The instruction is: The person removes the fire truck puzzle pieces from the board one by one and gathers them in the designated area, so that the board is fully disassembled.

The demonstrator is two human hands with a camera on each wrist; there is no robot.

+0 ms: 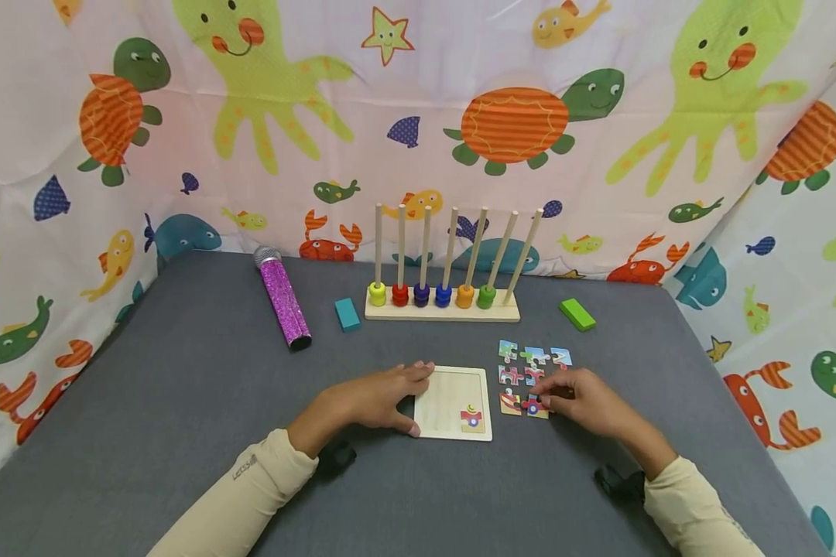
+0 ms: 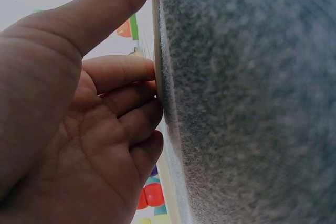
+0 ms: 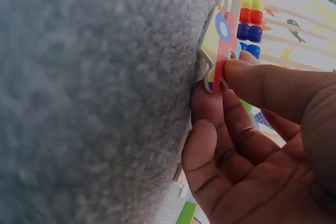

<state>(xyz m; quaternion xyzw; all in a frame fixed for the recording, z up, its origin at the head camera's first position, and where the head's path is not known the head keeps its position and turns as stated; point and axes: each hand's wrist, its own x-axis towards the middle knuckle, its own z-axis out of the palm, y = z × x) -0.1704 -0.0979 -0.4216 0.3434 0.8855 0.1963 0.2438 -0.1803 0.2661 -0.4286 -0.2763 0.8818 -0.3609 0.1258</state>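
Observation:
My left hand [image 1: 383, 396] rests at the left side of a square wooden puzzle tray [image 1: 440, 402]; thumb and fingertips touch its edge in the left wrist view, fairly straight and spread. One red and yellow puzzle piece [image 1: 471, 420] lies in the tray's lower right corner. My right hand [image 1: 585, 402] pinches another puzzle piece [image 3: 223, 38], red and yellow with a blue ring, between thumb and fingers, tilted close over the cloth. Beside it lie several loose pieces, including a blue-topped piece [image 1: 508, 350] and a yellow and red piece [image 1: 510, 404].
A wooden peg stand [image 1: 442, 311] with coloured rings on most pegs stands behind the tray. A glittery purple microphone [image 1: 283, 298] and a teal block [image 1: 347, 315] lie back left, a green block [image 1: 577, 315] back right. A printed sea-animal curtain [image 1: 404, 93] hangs behind the grey tabletop [image 1: 181, 387].

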